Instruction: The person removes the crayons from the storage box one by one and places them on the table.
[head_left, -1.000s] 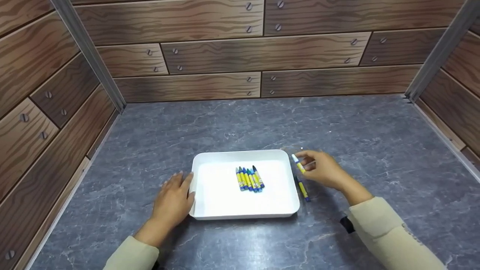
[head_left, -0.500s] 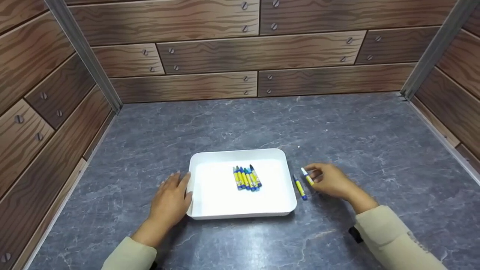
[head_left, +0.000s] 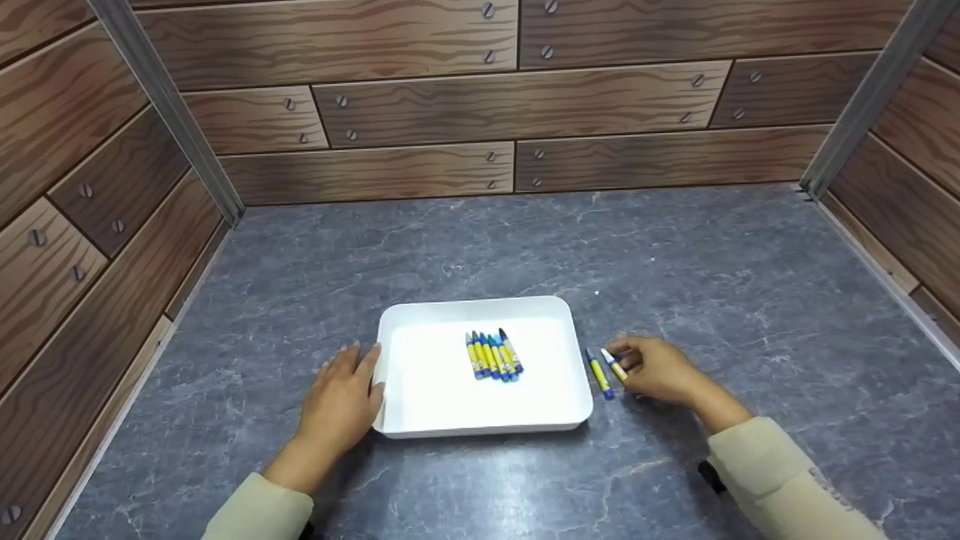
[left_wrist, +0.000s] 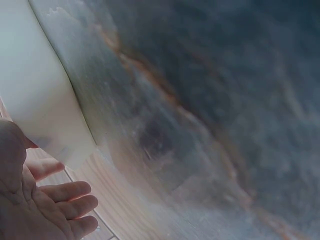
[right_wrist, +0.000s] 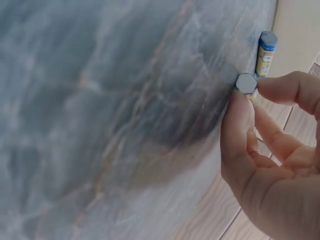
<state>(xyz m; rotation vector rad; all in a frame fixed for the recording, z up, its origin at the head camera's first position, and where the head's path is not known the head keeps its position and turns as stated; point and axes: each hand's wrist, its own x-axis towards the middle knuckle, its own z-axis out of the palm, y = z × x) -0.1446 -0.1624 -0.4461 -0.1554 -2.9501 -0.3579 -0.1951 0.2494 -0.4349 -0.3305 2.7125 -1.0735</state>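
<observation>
A white-tipped crayon [head_left: 613, 364] with a yellow and blue wrapper is pinched between thumb and finger of my right hand [head_left: 658, 369], low over the table just right of the tray. Its flat hexagonal end [right_wrist: 246, 83] faces the right wrist camera. Beside it, along the tray's right wall, lies a dark-tipped crayon [head_left: 599, 375]. My left hand [head_left: 339, 401] rests against the left wall of the white tray [head_left: 427, 397], its fingers fairly straight in the left wrist view. Several crayons [head_left: 493, 356] lie side by side in the tray, tips pointing away from me.
The grey marbled table [head_left: 465, 255] surrounds the tray. Wood-patterned panels [head_left: 420, 112] wall it in at the back and on both sides, with metal strips [head_left: 165, 112] at the corners. A tiny white speck [head_left: 597, 292] lies behind the tray.
My right hand has brought the white-tipped crayon nearer to me and down to the table, alongside the dark-tipped one. The left hand stays at the tray; the view has shifted slightly.
</observation>
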